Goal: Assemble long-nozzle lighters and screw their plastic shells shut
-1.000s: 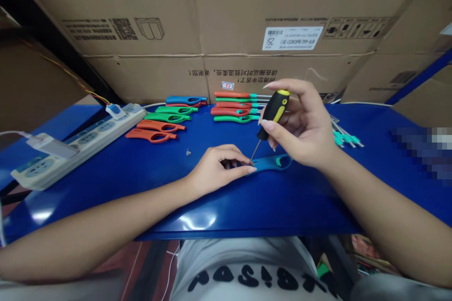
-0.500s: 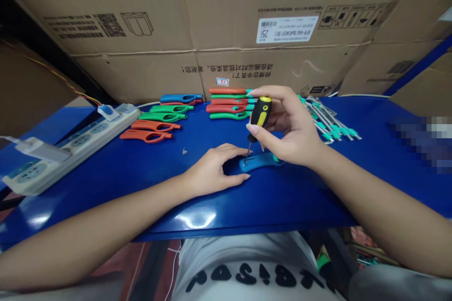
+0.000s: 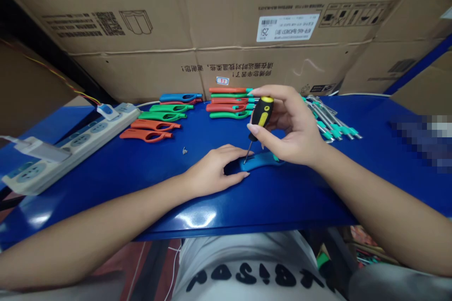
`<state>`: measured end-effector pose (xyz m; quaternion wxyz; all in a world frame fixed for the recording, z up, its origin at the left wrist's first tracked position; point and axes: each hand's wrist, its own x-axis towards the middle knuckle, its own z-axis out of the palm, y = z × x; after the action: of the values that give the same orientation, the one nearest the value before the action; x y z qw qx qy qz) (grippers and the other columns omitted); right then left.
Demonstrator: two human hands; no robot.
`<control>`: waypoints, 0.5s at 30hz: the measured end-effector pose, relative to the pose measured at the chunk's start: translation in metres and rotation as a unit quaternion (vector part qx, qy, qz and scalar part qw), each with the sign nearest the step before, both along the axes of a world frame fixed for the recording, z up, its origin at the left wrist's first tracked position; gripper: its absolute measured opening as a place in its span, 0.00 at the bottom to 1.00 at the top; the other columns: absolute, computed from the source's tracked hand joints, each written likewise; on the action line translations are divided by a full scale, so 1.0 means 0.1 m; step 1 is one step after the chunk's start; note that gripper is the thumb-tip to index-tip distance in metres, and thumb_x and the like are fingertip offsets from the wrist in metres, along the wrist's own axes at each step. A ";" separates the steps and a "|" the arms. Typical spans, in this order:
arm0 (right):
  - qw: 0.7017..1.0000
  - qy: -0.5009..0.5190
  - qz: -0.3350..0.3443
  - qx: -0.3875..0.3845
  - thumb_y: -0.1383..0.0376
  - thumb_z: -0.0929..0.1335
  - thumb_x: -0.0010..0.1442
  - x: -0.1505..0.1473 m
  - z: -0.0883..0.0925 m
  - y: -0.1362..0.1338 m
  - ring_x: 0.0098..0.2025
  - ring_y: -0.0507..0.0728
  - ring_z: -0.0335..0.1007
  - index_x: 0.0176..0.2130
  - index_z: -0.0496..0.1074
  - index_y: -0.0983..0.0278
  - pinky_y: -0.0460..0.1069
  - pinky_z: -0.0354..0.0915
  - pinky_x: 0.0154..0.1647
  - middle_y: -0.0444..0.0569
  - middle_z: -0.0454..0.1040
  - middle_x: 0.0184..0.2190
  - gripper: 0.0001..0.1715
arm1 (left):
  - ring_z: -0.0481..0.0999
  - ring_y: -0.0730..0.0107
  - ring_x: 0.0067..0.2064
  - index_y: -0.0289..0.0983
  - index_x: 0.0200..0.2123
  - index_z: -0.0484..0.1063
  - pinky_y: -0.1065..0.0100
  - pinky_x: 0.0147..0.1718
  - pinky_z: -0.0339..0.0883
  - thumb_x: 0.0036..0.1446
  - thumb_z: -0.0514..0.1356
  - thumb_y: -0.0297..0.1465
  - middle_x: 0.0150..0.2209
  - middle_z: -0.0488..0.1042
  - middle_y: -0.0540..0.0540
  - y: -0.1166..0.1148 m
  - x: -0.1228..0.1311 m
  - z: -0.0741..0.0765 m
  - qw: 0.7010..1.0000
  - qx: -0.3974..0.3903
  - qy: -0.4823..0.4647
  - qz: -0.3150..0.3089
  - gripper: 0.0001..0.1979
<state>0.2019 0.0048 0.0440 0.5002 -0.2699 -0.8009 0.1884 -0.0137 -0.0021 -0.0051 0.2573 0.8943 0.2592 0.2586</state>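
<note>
A blue lighter handle (image 3: 260,161) lies flat on the table, with a green part showing near its right end. My left hand (image 3: 215,169) rests on the table, thumb and forefinger closed about the handle's left end. My right hand (image 3: 293,129) is wrapped round the black and yellow grip of a screwdriver (image 3: 261,117). The screwdriver stands tilted, its tip on the handle's left end. Any screw under the tip is too small to make out. A few small screws (image 3: 184,150) lie beyond my left hand.
Orange, green and blue handle shells (image 3: 151,136) lie at the left, beside a power strip (image 3: 81,143). Several coloured lighters (image 3: 226,108) are lined up at the back. Metal rods with teal ends (image 3: 332,122) lie to the right. A cardboard box (image 3: 141,66) stands behind the blue table (image 3: 300,202).
Almost nothing differs. The screwdriver and my right hand have shifted very slightly; its tip stays on the blue handle, and my left hand keeps its place.
</note>
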 end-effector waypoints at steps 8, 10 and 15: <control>1.000 -0.008 0.009 0.015 0.63 0.72 0.61 -0.02 -0.02 0.01 0.39 0.53 0.77 0.62 0.63 0.55 0.47 0.78 0.32 0.51 0.69 0.60 0.32 | 0.76 0.60 0.55 0.39 0.56 0.72 0.58 0.57 0.69 0.62 0.65 0.31 0.53 0.78 0.43 0.00 0.00 0.01 1.000 0.000 0.006 -0.003 0.19; 1.000 -0.006 0.013 0.009 0.63 0.72 0.61 -0.02 -0.02 0.00 0.41 0.54 0.78 0.63 0.62 0.55 0.47 0.78 0.32 0.52 0.69 0.61 0.34 | 0.76 0.61 0.54 0.39 0.53 0.72 0.59 0.56 0.69 0.62 0.64 0.31 0.51 0.78 0.44 -0.01 0.00 0.01 1.000 -0.002 0.008 -0.001 0.16; 1.000 -0.001 0.008 0.028 0.63 0.72 0.61 -0.03 -0.03 0.00 0.46 0.57 0.78 0.63 0.63 0.55 0.48 0.79 0.34 0.51 0.68 0.62 0.34 | 0.78 0.64 0.51 0.38 0.48 0.71 0.63 0.54 0.70 0.61 0.65 0.32 0.47 0.78 0.47 -0.01 0.00 0.01 1.000 -0.002 0.010 0.016 0.12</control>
<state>0.1987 0.0043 0.0408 0.5050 -0.2500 -0.8085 0.1696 -0.0137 -0.0035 -0.0042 0.2523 0.8919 0.2767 0.2537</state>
